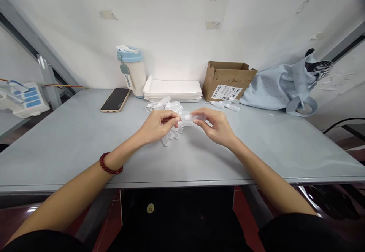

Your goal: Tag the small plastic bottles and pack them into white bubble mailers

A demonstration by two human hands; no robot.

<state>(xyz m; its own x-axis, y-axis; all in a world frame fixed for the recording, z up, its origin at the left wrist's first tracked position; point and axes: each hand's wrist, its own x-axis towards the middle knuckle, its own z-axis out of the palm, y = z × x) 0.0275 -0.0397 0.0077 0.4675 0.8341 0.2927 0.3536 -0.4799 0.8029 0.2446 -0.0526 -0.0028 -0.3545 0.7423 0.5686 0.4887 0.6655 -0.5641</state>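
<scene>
My right hand holds a small clear plastic bottle between thumb and fingers, its narrow end toward the left. Close beside that end, my left hand is pinched; whatever is between its fingertips is too small to name. Behind and below my left hand lies a pile of similar translucent bottles on the grey table. Several more clear pieces rest in front of the cardboard box, to the right.
Along the wall stand a blue-lidded cup, a stack of white sheets or envelopes, an open cardboard box and a light blue bag. A phone lies at the left, and a power strip is beyond the table's left edge.
</scene>
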